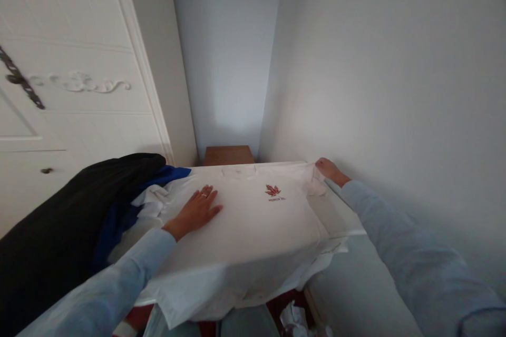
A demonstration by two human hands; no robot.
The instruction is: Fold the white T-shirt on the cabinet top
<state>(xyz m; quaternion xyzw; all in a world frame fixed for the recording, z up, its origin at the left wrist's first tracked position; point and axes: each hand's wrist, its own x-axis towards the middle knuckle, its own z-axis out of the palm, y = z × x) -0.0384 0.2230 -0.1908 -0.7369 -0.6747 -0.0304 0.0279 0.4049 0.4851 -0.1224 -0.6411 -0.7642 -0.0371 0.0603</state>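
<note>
Resting palm down on the white T-shirt [245, 226], the left hand [196, 210] is open, its fingers spread and pointing away from the wearer; one ring is noted on it. The left forearm reaches in from the lower left. The right arm is extended further, along the wall [379, 89], and the right hand [327, 168] is closed, gripping the shirt's fabric at its far right part.

Count: two hands, both in contact with one T-shirt. The shirt lies spread over one white worktop [343, 218], its lower portion hanging over the near edge. It bears one red leaf print [272, 190], with small lettering beneath, not fully legible. To the left lie one black garment [75, 200] and one blue cloth [114, 226], partly covered by the black one. Beyond the worktop stands one brown wooden piece [229, 155]; at left, one white wardrobe [79, 26].
</note>
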